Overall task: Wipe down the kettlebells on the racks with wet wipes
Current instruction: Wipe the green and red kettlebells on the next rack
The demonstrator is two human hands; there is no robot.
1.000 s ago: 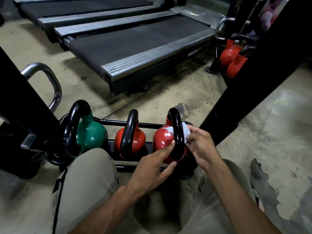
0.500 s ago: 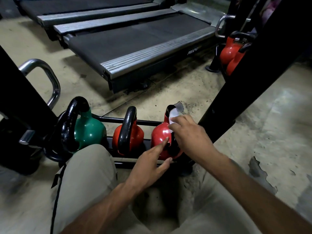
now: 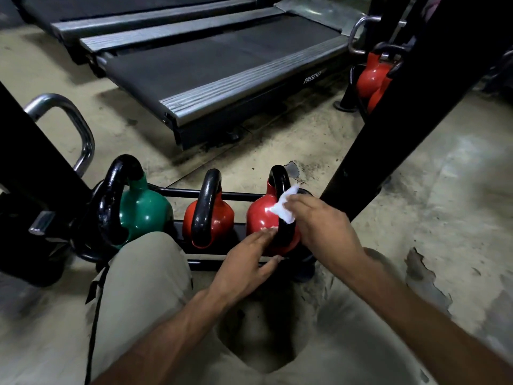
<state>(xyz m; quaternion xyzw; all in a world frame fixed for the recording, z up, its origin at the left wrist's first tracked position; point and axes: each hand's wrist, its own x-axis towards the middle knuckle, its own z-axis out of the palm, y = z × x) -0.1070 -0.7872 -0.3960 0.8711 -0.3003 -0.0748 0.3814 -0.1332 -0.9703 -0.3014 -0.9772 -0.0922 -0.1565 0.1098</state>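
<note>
Three kettlebells stand in a low black rack (image 3: 177, 193) in front of my knees: a green one (image 3: 144, 212) on the left, a red one (image 3: 219, 218) in the middle and another red one (image 3: 259, 215) on the right, each with a black handle. My right hand (image 3: 322, 229) grips a crumpled white wet wipe (image 3: 284, 205) and holds it against the black handle of the right red kettlebell. My left hand (image 3: 247, 262) has straight fingers, and their tips touch the front of that kettlebell's red body.
A thick black rack post (image 3: 410, 107) slants up just right of my hands, and another dark post (image 3: 30, 162) with a chrome handle (image 3: 75, 126) stands at the left. Two more red kettlebells (image 3: 372, 79) sit at the back right. Treadmills (image 3: 222, 59) lie ahead on the worn concrete floor.
My right hand with the wipe went up to the top of the handle, then came back down its right side. My left hand stayed on the kettlebell's body.
</note>
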